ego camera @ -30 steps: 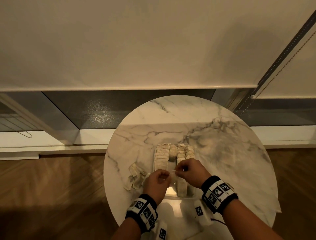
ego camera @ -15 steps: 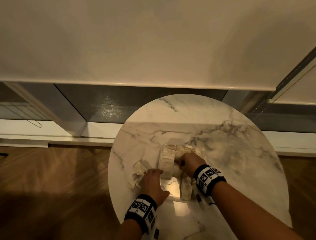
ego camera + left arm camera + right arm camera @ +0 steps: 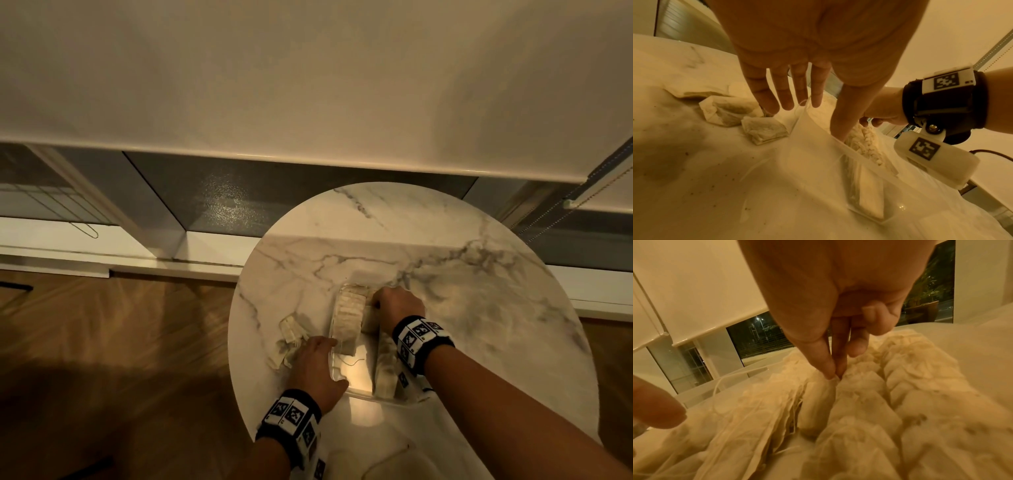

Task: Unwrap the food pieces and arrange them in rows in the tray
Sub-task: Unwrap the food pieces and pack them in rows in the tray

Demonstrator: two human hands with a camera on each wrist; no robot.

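A clear plastic tray (image 3: 356,375) sits on the round marble table (image 3: 479,325). It holds rows of pale, paper-like food pieces (image 3: 349,311), upright and packed close. My right hand (image 3: 833,375) is over the far part of the tray. Its thumb and forefinger pinch the top edge of one piece (image 3: 818,404) standing between two rows. My left hand (image 3: 797,99) is at the tray's left wall (image 3: 813,134) with its fingers straight. Its thumb reaches down inside the tray beside the nearest row.
Several loose wrapped pieces or wrappers (image 3: 291,334) lie on the table just left of the tray, under my left fingers (image 3: 764,129). Behind the table is a window sill and a lowered blind. Wooden floor lies to the left.
Both hands were together over the tray's middle. My right hand has moved to the far rows with a piece; my left hand has let go and spread at the tray's left wall.
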